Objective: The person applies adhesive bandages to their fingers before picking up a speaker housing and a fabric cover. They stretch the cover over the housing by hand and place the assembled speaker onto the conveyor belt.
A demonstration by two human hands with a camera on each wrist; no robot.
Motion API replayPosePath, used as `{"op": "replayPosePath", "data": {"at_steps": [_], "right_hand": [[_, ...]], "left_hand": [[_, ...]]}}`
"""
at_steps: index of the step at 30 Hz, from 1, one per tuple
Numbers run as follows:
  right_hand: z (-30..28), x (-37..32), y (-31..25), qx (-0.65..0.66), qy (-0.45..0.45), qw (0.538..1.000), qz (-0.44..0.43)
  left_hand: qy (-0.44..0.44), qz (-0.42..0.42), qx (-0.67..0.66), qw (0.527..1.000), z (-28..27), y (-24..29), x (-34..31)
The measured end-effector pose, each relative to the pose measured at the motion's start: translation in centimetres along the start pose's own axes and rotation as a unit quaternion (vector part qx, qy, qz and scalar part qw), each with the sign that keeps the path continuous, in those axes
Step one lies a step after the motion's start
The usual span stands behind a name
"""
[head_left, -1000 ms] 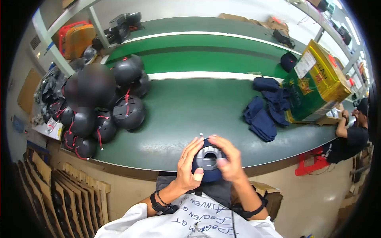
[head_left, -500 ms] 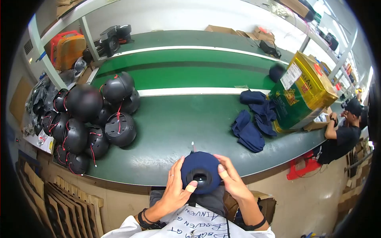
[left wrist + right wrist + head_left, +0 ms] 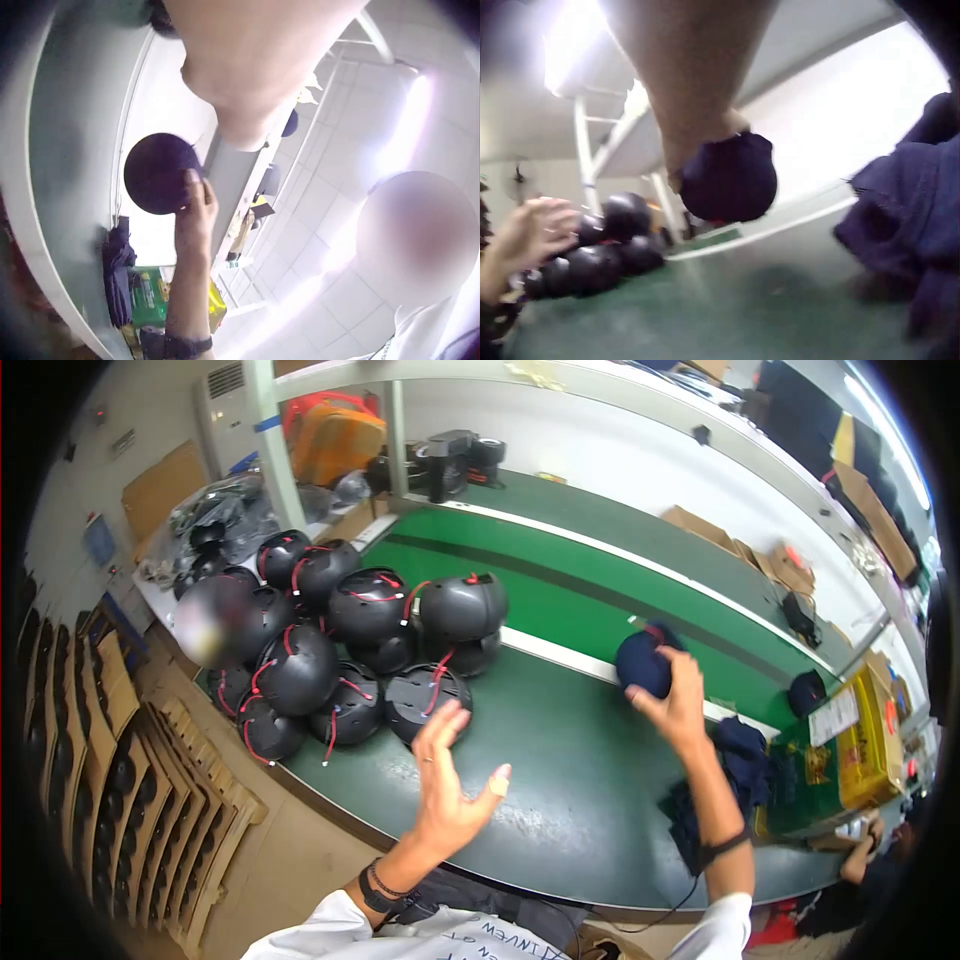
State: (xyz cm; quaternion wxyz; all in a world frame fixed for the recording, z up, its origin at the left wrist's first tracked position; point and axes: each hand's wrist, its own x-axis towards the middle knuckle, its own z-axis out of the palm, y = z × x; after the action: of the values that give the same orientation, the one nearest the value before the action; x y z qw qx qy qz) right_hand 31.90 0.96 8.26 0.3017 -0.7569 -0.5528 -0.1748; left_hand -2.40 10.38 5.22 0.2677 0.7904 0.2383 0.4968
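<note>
My right hand point(image 3: 680, 698) holds a round ball in navy cloth point(image 3: 638, 663), its thumb and fingers curled round the side, over the back strip of the bench. In the right wrist view the cloth-covered ball point(image 3: 731, 180) hangs above the green surface. My left hand point(image 3: 447, 790) is empty, fingers spread and thumb apart. Its fingertips overlap the nearest black shell point(image 3: 415, 712) in the head view. Several glossy black round shells point(image 3: 295, 672) with red wires and white plugs are piled to its left.
Loose navy cloth covers point(image 3: 742, 755) lie at the right beside a green and yellow box point(image 3: 850, 750). Another navy ball point(image 3: 806, 693) sits at the back right. Upright cardboard dividers point(image 3: 165, 840) stand on the floor at left. A shelf post point(image 3: 275, 450) rises behind the pile.
The cloth-covered ball was between both hands near the bench's front edge; my right hand has carried it forward and right. My left hand has let go and moved left. The view has turned left.
</note>
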Motion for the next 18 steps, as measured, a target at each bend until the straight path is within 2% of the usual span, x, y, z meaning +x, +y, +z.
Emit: {"op": "replayPosePath", "data": {"at_steps": [3, 5, 6, 8, 10, 11, 13, 16, 17, 18], "right_hand": [[5.1, 5.6, 8.2, -0.072, 0.011, 0.997, 0.019], [7.4, 7.9, 11.9, -0.093, -0.055, 0.990, 0.096], [8.3, 8.4, 12.0, -0.086, -0.042, 0.991, 0.095], [9.2, 8.2, 12.3, -0.130, 0.023, 0.989, 0.067], [8.3, 7.2, 9.7, -0.109, 0.054, 0.990, 0.065], [7.3, 6.4, 7.7, -0.088, 0.083, 0.991, 0.059], [5.0, 3.4, 4.5, -0.014, 0.075, 0.997, 0.033], [0.0, -2.7, -2.5, 0.201, -0.041, 0.977, 0.065], [-1.5, -4.9, -5.2, 0.270, -0.092, 0.954, 0.092], [-2.6, -7.0, -7.8, 0.361, -0.132, 0.920, 0.080]], "left_hand": [[-0.010, -0.089, 0.155, 0.984, -1.6, -1.9, 1.6], [-0.059, -0.089, 0.245, 0.964, -0.7, -5.0, 0.9], [-0.089, -0.085, 0.291, 0.949, -0.5, -5.8, 0.6], [-0.060, -0.066, 0.309, 0.947, 0.1, -7.0, 0.0], [-0.064, -0.057, 0.320, 0.944, -0.3, -7.3, -0.7], [-0.068, -0.059, 0.288, 0.953, -0.7, -6.8, -0.6], [-0.074, -0.063, 0.255, 0.962, -1.8, -5.1, -0.4], [-0.141, -0.128, 0.092, 0.977, -4.0, -1.0, -0.9], [-0.209, -0.167, 0.027, 0.963, -4.7, -0.2, -0.9], [-0.270, -0.242, -0.149, 0.920, -4.3, 0.0, -1.2]]}}
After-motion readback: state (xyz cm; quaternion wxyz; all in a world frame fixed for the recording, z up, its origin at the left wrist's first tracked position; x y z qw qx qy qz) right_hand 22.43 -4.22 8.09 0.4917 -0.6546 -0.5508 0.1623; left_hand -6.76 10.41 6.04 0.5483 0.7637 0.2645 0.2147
